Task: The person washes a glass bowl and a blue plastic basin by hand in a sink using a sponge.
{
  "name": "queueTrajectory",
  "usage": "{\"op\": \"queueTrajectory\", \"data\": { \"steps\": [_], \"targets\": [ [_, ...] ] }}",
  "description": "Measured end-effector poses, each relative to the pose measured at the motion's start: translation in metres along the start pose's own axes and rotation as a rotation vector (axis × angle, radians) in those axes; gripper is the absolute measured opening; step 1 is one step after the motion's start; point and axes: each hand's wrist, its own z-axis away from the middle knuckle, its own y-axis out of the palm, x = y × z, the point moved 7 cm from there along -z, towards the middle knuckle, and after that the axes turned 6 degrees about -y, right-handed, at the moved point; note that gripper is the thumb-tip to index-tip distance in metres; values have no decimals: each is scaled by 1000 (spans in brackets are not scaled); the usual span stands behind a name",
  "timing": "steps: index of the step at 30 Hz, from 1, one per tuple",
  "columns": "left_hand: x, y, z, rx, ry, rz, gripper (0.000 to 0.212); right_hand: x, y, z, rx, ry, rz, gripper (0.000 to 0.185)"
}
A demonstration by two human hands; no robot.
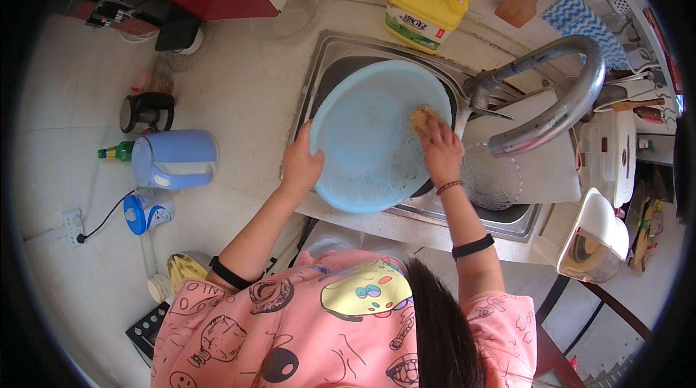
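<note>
A light blue plastic basin (363,132) rests tilted over the left bowl of a stainless steel sink (340,53), with wet, sudsy patches on its inner wall. My left hand (302,162) grips the basin's left rim, thumb on the inside. In my right hand (441,151) is a tan, fibrous scrubbing pad (424,117), pressed against the basin's inner right side. The fingers partly cover the pad. Just right of that hand, a clear glass bowl (492,178) sits by the sink's right bowl.
A curved metal faucet (584,83) arches over the right side. Behind the sink stands a yellow detergent jug (421,7). A blue electric kettle (174,159) occupies the left counter, near a blue-lidded container (147,214). A white cutting board (549,154) lies across the right bowl.
</note>
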Motion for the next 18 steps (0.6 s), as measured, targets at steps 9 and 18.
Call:
{"op": "queueTrajectory", "data": {
  "steps": [9, 18],
  "targets": [
    [-19, 4, 1, -76, -2, 21, 49, 154, -1, 31, 108, 173, -1459, 40],
    [-16, 6, -4, -84, 68, 16, 51, 15, 26, 25, 191, 319, -293, 27]
  ]
}}
